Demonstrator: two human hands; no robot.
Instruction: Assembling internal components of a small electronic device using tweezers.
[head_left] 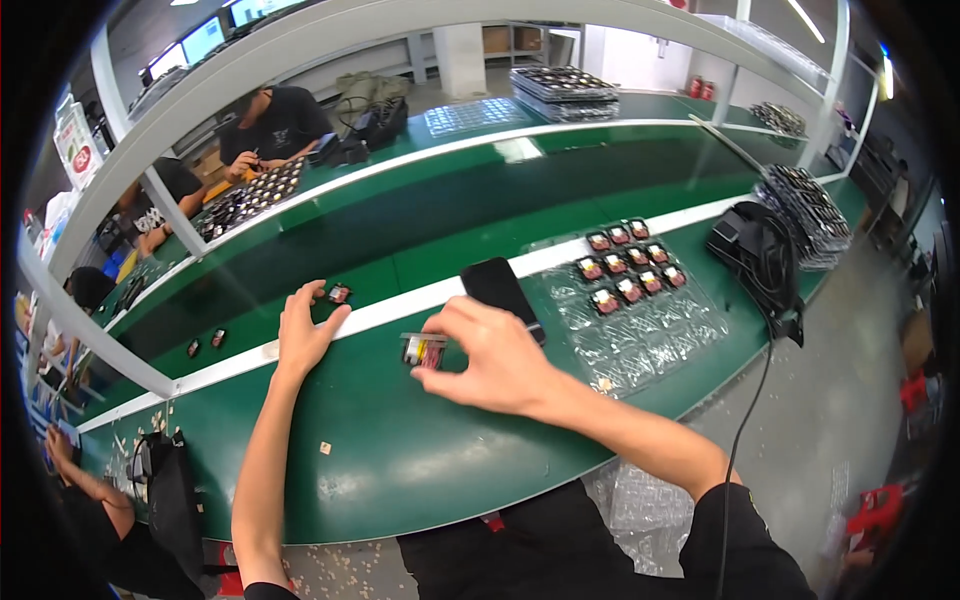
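A small black-cased part (425, 352) with a red and yellow face is held above the green tabletop (400, 455), gripped between the thumb and fingers of the right hand (495, 355). The left hand (303, 330) is extended over the white rail (390, 312), its thumb and fingers spread apart; beside its fingertips a second part (340, 293) is seen on the green belt, though whether it is touched cannot be told at this angle. Two further parts (206, 343) are lying farther left on the belt.

Just beyond the right hand, a flat black device (500, 290) is laid partly against the rail. To its right, a clear plastic tray (650, 345) is placed, its far section filled with similar parts in rows. Beyond that, a black cabled unit (745, 240) is set near a stack of trays (808, 215). Across the belt, a dark-shirted co-worker (280, 125) is seated behind a filled tray (255, 198).
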